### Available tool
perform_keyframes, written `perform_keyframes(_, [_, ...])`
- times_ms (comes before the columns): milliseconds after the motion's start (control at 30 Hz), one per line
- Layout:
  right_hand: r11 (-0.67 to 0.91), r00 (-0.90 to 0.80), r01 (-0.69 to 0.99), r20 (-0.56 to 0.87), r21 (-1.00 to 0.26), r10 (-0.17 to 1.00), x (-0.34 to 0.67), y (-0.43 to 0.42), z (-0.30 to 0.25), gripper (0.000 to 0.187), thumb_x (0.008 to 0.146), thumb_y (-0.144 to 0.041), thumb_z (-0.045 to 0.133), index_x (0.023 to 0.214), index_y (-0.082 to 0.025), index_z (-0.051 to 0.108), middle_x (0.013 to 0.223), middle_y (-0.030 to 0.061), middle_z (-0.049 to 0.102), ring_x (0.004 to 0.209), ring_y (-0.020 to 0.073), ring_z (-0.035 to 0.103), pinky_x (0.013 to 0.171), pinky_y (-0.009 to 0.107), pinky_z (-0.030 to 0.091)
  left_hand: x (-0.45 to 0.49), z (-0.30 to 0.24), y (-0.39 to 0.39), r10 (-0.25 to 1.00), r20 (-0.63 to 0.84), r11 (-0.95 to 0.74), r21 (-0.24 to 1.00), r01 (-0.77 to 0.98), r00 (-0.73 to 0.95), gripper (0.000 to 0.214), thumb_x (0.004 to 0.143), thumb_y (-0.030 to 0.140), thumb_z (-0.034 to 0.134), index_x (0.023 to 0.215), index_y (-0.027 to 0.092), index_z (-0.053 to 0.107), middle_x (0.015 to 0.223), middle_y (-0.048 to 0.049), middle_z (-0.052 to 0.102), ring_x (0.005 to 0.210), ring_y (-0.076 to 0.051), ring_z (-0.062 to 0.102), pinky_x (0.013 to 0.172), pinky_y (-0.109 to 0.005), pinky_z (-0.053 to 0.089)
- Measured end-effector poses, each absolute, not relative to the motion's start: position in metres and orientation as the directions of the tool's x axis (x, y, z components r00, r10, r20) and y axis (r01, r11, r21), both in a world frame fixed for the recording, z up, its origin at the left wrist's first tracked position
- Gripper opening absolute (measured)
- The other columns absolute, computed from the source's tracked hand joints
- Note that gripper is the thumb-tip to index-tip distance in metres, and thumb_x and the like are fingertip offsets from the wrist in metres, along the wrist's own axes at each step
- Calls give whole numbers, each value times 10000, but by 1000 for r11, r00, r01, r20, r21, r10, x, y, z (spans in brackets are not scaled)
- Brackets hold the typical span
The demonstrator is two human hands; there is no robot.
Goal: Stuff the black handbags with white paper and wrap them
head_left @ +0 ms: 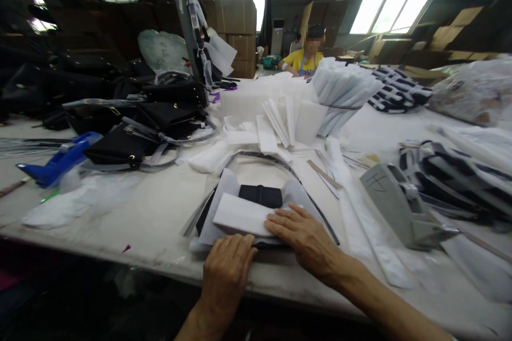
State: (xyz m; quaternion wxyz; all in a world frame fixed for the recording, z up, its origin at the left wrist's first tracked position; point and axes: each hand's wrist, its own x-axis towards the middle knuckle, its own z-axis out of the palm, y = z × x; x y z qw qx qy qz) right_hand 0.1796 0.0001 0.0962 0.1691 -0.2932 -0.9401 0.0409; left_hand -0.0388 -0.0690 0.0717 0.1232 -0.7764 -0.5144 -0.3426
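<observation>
The front edge of the white desk (160, 213) runs just below the black handbag (205, 217), which lies close to that edge, midway across the view. To its left, a stretch of desk surface separates it from the blue tape dispenser (66, 159) and the piled black bags (172, 117). To its right, a long white strip (366, 229) and the grey tape dispenser (394, 205) limit the room; beyond its handle (282, 160) stand white foam sheets (268, 130).

Both hands come in from the near side. The left hand (230, 261) has its fingers together and bent over the bag's near edge; whether it pinches anything cannot be told. The right hand (302, 232) is palm down, fingers extended and slightly spread, pressing on the right end of a white foam piece (240, 214) without closing round it.

That piece lies slantwise across the bag, over a pale grey sheet (228, 178) whose sides flare outward. Just behind it rests a small black bundle with a band around its middle (260, 195). The handle arches away toward the foam sheets, apparently in clear wrapping.
</observation>
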Motion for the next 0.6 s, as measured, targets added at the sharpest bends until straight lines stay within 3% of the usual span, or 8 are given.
perform_keyframes(100, [834,-792,518,261,-190,552,179,6,107,468,894,-34,434,1278,-246,600,1301,57,653,1225,201,571,1139,482,329,-39,73,-69,704,675,-426,156,891,219,318,986,205,493,1288,107,521,822,-19,661,712,-140,595,719,-283,426])
perform_keyframes(200, [836,-803,504,238,-217,546,181,12,111,469,893,-33,429,1261,-257,615,1300,44,655,1226,192,572,1096,434,381,-39,74,-68,704,662,-402,77,912,255,367,995,227,469,1338,99,496,829,-26,652,707,-146,588,714,-292,429])
perform_keyframes(433, [791,-771,573,185,-214,609,169,-1,124,425,851,-14,458,1176,-213,648,1228,68,683,1141,207,610,991,376,461,-33,76,-68,789,526,-313,-98,945,316,277,926,123,528,1195,128,593,840,-37,621,725,-188,571,634,-318,459])
perform_keyframes(600, [733,-716,677,168,-68,677,144,-14,125,358,878,-1,422,1124,-161,626,1309,126,617,1222,282,556,1083,521,389,-31,96,-52,784,418,-417,-194,888,459,143,839,45,556,887,145,647,783,-39,612,709,-202,576,577,-326,459])
